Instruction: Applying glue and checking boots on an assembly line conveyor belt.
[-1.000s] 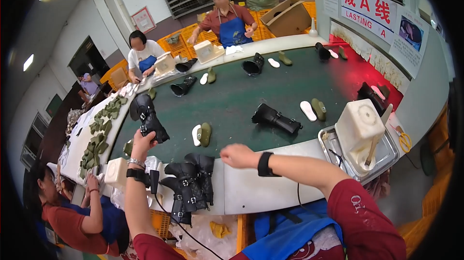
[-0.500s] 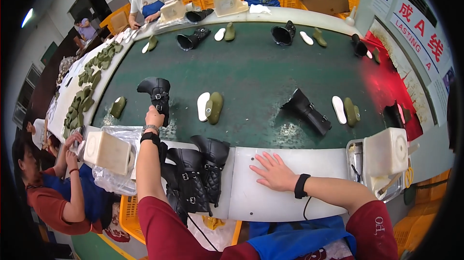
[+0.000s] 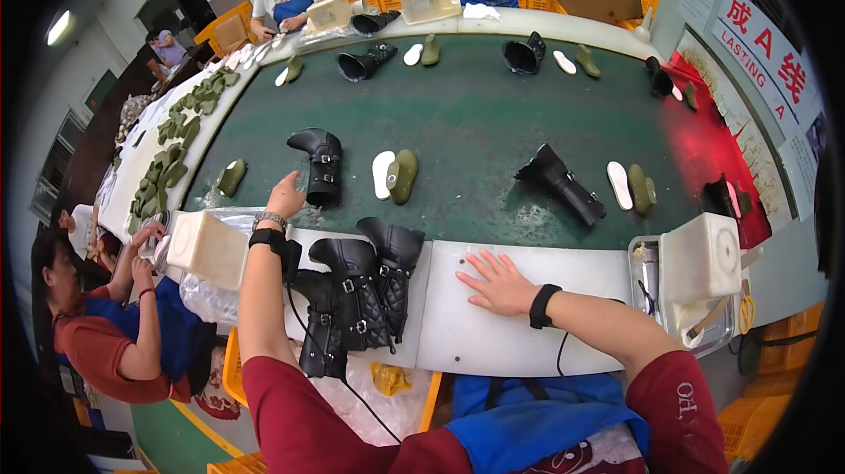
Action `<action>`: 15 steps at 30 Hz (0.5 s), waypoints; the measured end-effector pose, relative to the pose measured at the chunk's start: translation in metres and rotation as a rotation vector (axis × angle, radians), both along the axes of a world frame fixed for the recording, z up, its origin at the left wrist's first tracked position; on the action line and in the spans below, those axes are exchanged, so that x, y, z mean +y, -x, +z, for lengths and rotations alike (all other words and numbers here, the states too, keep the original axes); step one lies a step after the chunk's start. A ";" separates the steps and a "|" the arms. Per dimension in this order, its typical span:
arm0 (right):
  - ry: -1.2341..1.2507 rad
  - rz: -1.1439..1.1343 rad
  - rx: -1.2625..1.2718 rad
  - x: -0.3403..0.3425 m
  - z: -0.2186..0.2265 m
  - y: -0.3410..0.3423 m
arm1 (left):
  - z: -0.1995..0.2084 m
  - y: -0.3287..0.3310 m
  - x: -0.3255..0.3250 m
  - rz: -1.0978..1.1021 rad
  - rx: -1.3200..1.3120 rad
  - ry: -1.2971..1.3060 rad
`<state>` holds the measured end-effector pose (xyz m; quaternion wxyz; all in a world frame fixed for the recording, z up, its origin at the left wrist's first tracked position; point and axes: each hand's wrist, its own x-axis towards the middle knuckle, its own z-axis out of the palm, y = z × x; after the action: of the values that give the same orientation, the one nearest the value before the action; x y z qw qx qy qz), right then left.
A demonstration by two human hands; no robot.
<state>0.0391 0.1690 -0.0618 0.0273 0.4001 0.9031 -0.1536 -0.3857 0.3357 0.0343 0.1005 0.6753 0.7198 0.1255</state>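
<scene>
A black buckled boot [image 3: 324, 176] lies on the green work surface [image 3: 458, 113], its toe toward the far left. Just left of its shaft is my left hand [image 3: 286, 196], fingers extended and apart from it. To the boot's right lie a white insole [image 3: 382, 176] and an olive-green foot-shaped piece [image 3: 403, 178]. My right hand [image 3: 500, 286] rests flat, fingers spread, on the white ledge [image 3: 493, 346]. Several more black boots [image 3: 352, 289] lie between my forearms on that ledge. Another boot [image 3: 563, 183] lies farther right, beside an insole [image 3: 620, 185].
Cream-coloured containers [image 3: 701, 256] stand on either side, the right one in a metal tray [image 3: 644, 280]. Olive-green pieces [image 3: 163, 170] are heaped along the left ledge. One co-worker [image 3: 123, 324] is at my left, others across the table. A yellow crate [image 3: 233, 368] sits below.
My left hand has let go of the black boot, which now lies on the green surface, and has drawn slightly away. The right hand stays flat on the ledge. The view has shifted a little.
</scene>
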 end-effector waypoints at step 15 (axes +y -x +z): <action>0.352 0.113 0.153 -0.011 0.086 -0.020 | 0.092 -0.254 -0.307 -0.702 -0.473 0.088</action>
<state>0.0588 0.1576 0.0237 0.0366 0.3249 0.8828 -0.3373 -0.1317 0.0290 0.1263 0.3282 0.8271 0.4079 0.2043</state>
